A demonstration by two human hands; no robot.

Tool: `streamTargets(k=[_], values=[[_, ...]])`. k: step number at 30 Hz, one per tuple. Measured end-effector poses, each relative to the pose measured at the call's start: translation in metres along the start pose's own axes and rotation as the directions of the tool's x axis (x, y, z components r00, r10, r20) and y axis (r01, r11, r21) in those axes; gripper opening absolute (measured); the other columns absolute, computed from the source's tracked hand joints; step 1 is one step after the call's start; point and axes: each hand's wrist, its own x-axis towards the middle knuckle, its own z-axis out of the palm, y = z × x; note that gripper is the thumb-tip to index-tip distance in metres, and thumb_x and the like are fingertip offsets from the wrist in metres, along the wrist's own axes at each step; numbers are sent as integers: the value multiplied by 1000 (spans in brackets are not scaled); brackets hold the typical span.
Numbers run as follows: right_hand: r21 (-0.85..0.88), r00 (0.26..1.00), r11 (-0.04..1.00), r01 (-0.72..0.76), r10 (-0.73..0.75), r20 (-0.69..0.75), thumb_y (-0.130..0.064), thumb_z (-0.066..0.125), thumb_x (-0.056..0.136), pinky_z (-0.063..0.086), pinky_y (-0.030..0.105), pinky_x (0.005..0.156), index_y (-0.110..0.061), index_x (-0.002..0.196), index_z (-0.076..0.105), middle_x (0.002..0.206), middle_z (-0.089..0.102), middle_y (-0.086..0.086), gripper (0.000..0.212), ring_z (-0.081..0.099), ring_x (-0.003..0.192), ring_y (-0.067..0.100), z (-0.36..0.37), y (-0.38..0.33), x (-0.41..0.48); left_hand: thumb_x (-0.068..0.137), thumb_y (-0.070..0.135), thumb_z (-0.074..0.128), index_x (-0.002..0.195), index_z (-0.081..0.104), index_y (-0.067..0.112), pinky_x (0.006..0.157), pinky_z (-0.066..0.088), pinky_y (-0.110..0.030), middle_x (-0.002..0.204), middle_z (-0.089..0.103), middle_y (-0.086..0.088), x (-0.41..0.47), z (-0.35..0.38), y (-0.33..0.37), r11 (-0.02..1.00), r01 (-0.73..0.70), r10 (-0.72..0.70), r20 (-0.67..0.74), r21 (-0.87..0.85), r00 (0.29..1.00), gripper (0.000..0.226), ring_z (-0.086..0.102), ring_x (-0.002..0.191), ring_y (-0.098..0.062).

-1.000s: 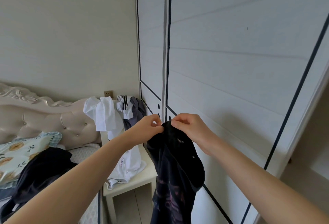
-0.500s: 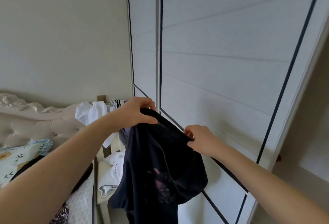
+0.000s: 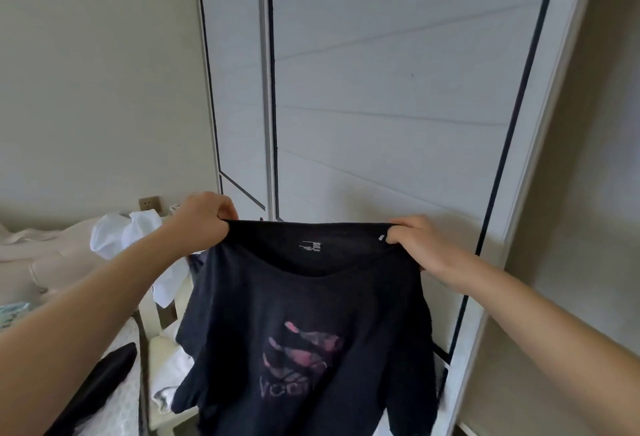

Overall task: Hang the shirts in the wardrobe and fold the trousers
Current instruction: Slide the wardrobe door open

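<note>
Left hand (image 3: 204,219) and right hand (image 3: 415,245) are each gripping a shoulder of the dark shirt (image 3: 304,331). Keeping the neckline taut should be easing hanger insertion.

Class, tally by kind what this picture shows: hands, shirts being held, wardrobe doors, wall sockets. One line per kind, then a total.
Hands: 2, left hand, right hand
Shirts held: 1, black shirt
Wardrobe doors: 2, left door, right door
Wall sockets: 1, socket
Total: 6
</note>
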Motion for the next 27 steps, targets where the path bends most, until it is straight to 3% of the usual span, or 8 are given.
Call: streamTargets(k=[4, 7, 10, 13, 17, 19, 24, 27], values=[[-58, 999, 998, 26, -28, -28, -24, 61, 85, 27, 29, 60, -14, 60, 47, 63, 41, 2, 30, 42, 61, 15, -20, -6, -25, 77, 21, 74, 75, 63, 3, 73, 53, -32, 67, 68, -9, 7, 9, 5, 967, 196, -165, 188, -161, 968, 21, 64, 66, -24], [-152, 994, 987, 57, -71, -87, -27, 62, 90, 31, 26, 57, -5, 70, 58, 64, 48, 2, 29, 47, 61, 12, -37, -5, -42, 79, 7, 78, 93, 66, -5, 64, 59, -29, 85, 73, -17, 0, 12, 20, 823, 386, -186, 444, -417, 877, 22, 72, 75, -25], [-140, 988, 990, 24, -44, -146, -27, 62, 90, 27, 28, 57, 0, 73, 58, 66, 45, 5, 32, 45, 62, 16, -61, 3, -61, 32, 10, 100, 103, 69, -8, 66, 62, -30, 105, 72, -24, -5, 11, 38, 611, 529, -30, 651, -589, 759, 79, 74, 90, -29], [-83, 974, 996, -14, -6, -229, -28, 62, 88, 32, 29, 63, 1, 74, 58, 68, 50, 6, 33, 51, 64, 17, -92, 11, -83, 13, 12, 102, 88, 78, -3, 62, 61, -30, 103, 73, -20, -6, 18, 65, 481, 571, 140, 701, -666, 699, 81, 75, 83, -27], [-77, 947, 995, -67, 39, -318, -31, 63, 87, 32, 32, 67, 5, 83, 59, 71, 50, 6, 37, 51, 68, 18, -136, 28, -115, 46, 8, 95, 82, 76, 1, 63, 62, -37, 92, 74, -15, -21, 35, 122, 330, 597, 221, 675, -731, 704, 42, 74, 76, -26], [-65, 934, 993, -101, 72, -351, -29, 64, 87, 33, 33, 68, 5, 82, 60, 72, 53, 7, 34, 54, 70, 19, -158, 37, -131, 75, 12, 70, 84, 71, 5, 60, 61, -33, 80, 72, -9, -35, 42, 157, 287, 604, 212, 664, -744, 717, 12, 72, 66, -22], [-51, 858, 974, -221, 169, -484, -21, 66, 85, 46, 41, 86, 12, 105, 59, 96, 61, 31, 39, 63, 99, 41, -218, 55, -175, 94, 18, 55, 90, 64, 10, 54, 57, -30, 70, 64, -4, -60, 59, 236, 279, 600, 254, 660, -750, 707, 12, 66, 59, -20], [-15, 818, 962, -271, 222, -531, -19, 67, 82, 39, 34, 72, 11, 92, 60, 94, 60, 33, 33, 60, 80, 29, -249, 61, -199, 94, 20, 58, 100, 63, 11, 60, 58, -32, 82, 61, -5, -71, 68, 279, 285, 564, 291, 631, -775, 719, 12, 64, 72, -22]])
